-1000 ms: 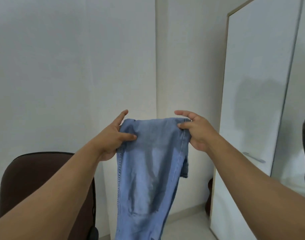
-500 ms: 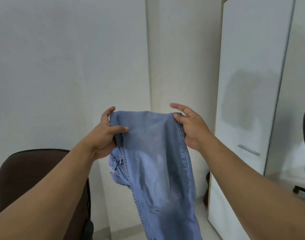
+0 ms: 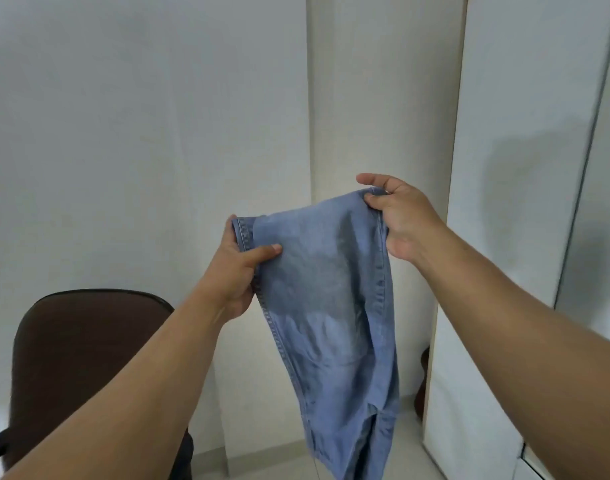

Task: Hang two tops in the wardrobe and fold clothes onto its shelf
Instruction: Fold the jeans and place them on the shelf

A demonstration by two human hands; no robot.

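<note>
ahead, white wall (image 3: 141,133) across the back, wardrobe (image 3: 525,168) on the right with doors closed, brown chair (image 3: 85,358) low on the left

held up mid-air between chair and wardrobe, clear of both: blue jeans (image 3: 331,306), pinched along the top edge and hanging free toward the floor. long axis near vertical, slanting down and to the right; gripped end up, loose end down and out of frame. top edge tilted, right corner higher than left

left hand (image 3: 234,271) clamps the left corner, thumb pressed on the near face, fingers hidden behind the cloth. right hand (image 3: 397,216) pinches the right corner between thumb and curled fingers, index finger raised clear above

likely to go wrong: an uneven top edge carried into a crooked fold; a light pinch slipping under the weight of denim and dropping one corner; the loose end dragging on the floor or catching on the chair; no shelf reachable while the wardrobe doors stay closed and both hands are full
</note>
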